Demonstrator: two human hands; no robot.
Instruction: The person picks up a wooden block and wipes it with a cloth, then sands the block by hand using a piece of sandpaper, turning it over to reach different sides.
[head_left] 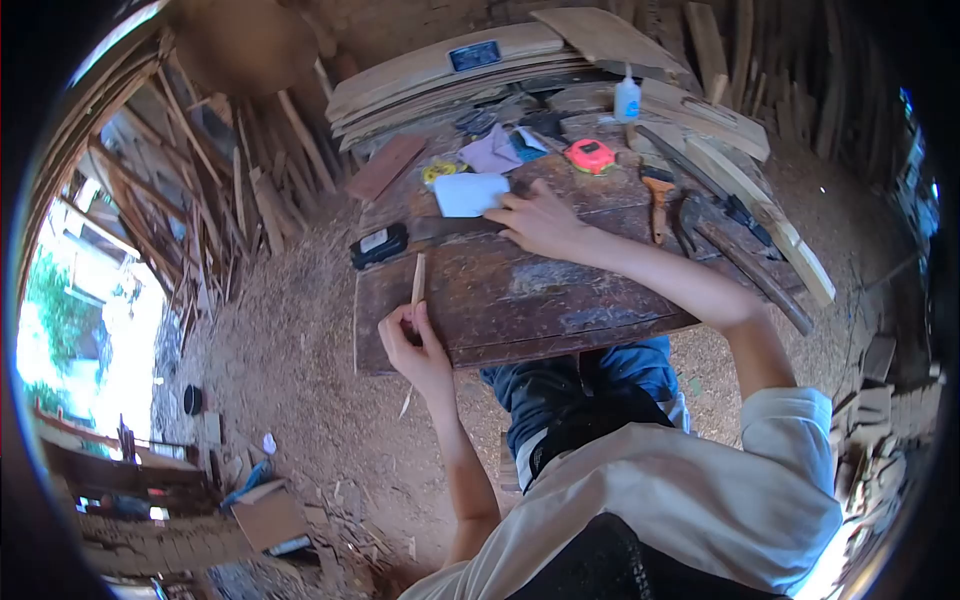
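My left hand [418, 345] is closed around a short thin wooden strip [419, 277], which points up over the front left of the worn wooden table [620, 285]. My right hand [545, 222] lies over the middle of the table with curled fingers. They meet the right edge of a white sheet [468, 195] and the end of a dark flat strip [450, 228]. What those fingers grip is hidden. Left of that strip rests a black object with a pale label [379, 245]. Behind the sheet are a lilac cloth [490, 152] and a yellow item [438, 171].
A pink tape measure [591, 156], a brush [657, 200], a hammer [745, 265] and a glue bottle [627, 98] occupy the table's right and back. Stacked boards [440, 85] carry a phone [474, 56]. A long wood piece [790, 245] runs along the right edge.
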